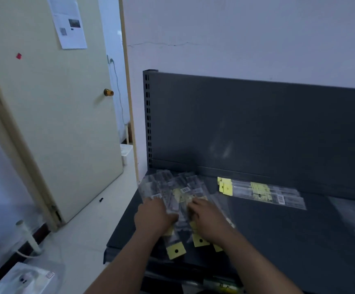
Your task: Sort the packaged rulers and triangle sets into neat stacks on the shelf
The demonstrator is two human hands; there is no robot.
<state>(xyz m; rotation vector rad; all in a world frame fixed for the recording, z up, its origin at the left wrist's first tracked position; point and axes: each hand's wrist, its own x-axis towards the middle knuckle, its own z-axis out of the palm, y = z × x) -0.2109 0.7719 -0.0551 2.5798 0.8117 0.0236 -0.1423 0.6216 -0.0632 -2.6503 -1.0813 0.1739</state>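
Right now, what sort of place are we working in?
Probably a small shop's stockroom or back room: a dark metal retail shelf with a slotted upright, packaged rulers with yellow hang tags lying on it, and a plain door with a printed notice taped to it.

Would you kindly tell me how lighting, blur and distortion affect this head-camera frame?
Head view: dim, bluish light. Head view: the left hand, right hand and loose pile of packs under them are motion-blurred, so the grip is unclear; the sorted stack is sharper, its print illegible. Head view: wide-angle bowing curves the door frame; a faint sheen lies on the back panel.
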